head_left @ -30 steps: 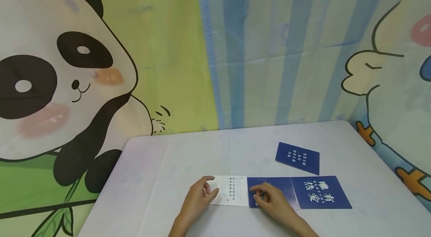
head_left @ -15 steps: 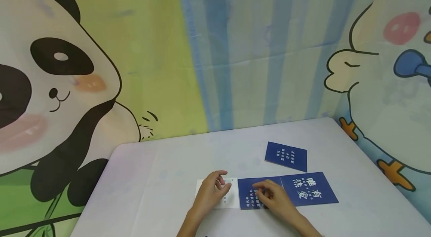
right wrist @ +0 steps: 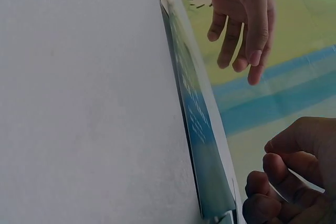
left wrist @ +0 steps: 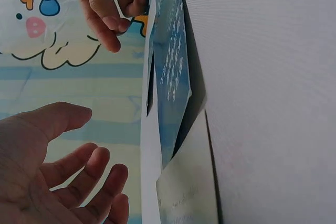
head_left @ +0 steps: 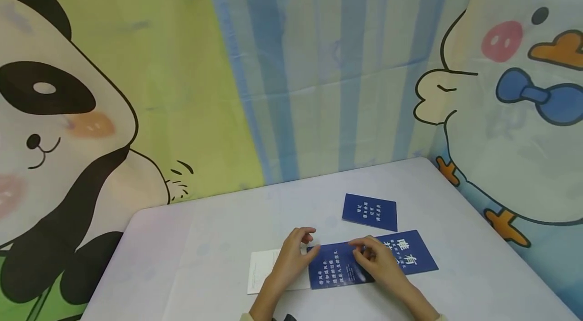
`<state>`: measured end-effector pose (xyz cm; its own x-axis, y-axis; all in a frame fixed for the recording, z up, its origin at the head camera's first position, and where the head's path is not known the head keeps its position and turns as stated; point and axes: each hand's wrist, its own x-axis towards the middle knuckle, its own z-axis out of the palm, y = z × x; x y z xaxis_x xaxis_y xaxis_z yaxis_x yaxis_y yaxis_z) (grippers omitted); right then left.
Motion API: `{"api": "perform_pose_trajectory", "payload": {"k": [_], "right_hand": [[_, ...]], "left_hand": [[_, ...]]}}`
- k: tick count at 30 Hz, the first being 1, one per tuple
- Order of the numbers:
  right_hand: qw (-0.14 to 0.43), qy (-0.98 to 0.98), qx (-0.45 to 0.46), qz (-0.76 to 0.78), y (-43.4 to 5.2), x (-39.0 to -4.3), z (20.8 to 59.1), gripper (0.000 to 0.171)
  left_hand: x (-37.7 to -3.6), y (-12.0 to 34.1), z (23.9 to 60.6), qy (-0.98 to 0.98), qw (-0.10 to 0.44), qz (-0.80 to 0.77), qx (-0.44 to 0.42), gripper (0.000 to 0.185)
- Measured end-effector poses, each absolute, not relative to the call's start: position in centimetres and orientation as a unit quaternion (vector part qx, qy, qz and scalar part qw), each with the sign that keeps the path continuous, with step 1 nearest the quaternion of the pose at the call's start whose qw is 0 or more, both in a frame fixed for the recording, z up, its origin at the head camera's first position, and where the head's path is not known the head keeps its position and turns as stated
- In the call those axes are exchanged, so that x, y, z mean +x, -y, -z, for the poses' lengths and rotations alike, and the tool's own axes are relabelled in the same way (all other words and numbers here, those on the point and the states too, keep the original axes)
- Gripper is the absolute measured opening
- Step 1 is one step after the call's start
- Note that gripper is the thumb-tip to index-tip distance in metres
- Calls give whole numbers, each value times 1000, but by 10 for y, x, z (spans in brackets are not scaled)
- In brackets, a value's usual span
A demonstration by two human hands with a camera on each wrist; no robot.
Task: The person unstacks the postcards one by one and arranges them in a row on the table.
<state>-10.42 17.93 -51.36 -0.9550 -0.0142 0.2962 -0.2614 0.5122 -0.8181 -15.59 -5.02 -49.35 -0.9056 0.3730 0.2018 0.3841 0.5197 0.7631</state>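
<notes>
In the head view a white card (head_left: 259, 266) with print lies at the left of a row. Beside it is a dark blue card (head_left: 328, 273) with white characters, then another dark blue card (head_left: 421, 252) with larger ones. My left hand (head_left: 291, 260) hovers over the seam between the white and middle cards, thumb and fingers apart. It holds nothing in the left wrist view. My right hand (head_left: 378, 263) is above the join of the two blue cards, hiding part of both. Its fingers hang loosely curled, thumb close to index finger, with nothing between them.
A separate dark blue card (head_left: 371, 212) with white characters lies farther back, behind the row. The white table (head_left: 200, 240) ends at a curtain (head_left: 314, 108) printed with a panda and a white bird.
The head view has turned right, so the scene shifts left. Over the cards, both hands have moved right: the left toward the white card's right edge, the right toward the middle card's right end.
</notes>
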Motion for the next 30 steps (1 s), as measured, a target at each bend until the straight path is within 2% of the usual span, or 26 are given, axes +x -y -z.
{"api": "perform_pose_trajectory", "payload": {"k": [4,7,11,15,20,30], "right_hand": [[137,859,48,-491,-189,-106,513,19],[164,861,37,-480,-199,-108,512,22],[204,864,21,-459,-213,-112,511,30],[215,872,-10,-440,-230,-119,508,37],[187,891,-50,-411,-249,-126,502,48],[57,914,-100,-389,-268,-137,504,72]], "left_hand": [[-163,37,493,875,-5,428,-226,40],[-167,27,492,874,-15,428,-230,43],[-172,11,493,871,-26,432,-234,47],[-180,-3,494,874,-31,424,-236,50],[-189,-21,493,894,-28,387,-226,52],[-207,-48,501,906,-56,366,-203,70]]}}
